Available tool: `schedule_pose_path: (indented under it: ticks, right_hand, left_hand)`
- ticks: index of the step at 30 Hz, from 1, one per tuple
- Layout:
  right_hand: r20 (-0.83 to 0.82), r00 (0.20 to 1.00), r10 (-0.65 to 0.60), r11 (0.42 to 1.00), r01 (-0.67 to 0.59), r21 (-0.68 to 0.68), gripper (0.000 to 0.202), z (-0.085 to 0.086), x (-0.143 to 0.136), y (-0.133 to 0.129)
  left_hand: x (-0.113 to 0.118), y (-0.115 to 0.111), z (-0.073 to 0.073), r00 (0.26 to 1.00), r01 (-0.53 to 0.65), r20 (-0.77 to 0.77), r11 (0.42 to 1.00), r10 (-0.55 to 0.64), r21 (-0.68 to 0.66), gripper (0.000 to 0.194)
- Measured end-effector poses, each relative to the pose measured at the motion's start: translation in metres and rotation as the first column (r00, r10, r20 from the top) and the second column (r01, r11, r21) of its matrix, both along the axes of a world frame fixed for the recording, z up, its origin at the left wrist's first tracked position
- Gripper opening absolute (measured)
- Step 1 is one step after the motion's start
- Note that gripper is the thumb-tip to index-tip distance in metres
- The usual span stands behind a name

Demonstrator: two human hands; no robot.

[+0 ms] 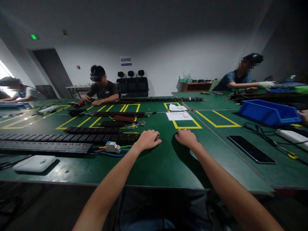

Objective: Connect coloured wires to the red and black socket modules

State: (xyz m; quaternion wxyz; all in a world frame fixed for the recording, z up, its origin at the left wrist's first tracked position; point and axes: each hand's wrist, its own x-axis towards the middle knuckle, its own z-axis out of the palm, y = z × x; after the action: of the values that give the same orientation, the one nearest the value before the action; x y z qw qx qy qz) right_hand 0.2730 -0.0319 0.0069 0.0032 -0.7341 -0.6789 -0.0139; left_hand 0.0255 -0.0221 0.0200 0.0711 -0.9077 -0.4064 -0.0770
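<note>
My left hand (148,140) lies palm down at the right end of a long black power strip (96,138), its fingers loosely spread. Bits of coloured wire show by its fingertips; what is under the palm is hidden. My right hand (187,138) rests on the green table, fingers loosely bent and apart, with nothing visible in them. Left of my left hand, a small white circuit breaker (112,147) sits among red, yellow-green and blue wires, beside a grey socket strip (48,147).
Shorter black strips (91,130) and a dark red piece (124,118) lie farther back. Paper sheets (179,116) lie ahead. To the right are a phone (251,149), a blue bin (267,112) and cables; a white box (35,163) lies left. Several people work around the tables.
</note>
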Motion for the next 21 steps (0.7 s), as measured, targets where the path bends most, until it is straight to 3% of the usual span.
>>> schedule_pose_path:
  ticks: [6, 21]
  right_hand:
    - [0.006, 1.000, -0.004, 1.000, 0.004, 0.009, 0.042, 0.001, 0.000, -0.001]
    - [0.008, 1.000, 0.006, 1.000, -0.006, 0.006, 0.042, 0.003, 0.000, -0.002]
  left_hand:
    - [-0.005, -0.006, -0.015, 0.997, 0.043, 0.060, 0.999, -0.045, 0.029, 0.045]
    - [-0.006, -0.008, -0.014, 0.994, 0.072, 0.077, 0.995, -0.078, 0.071, 0.042]
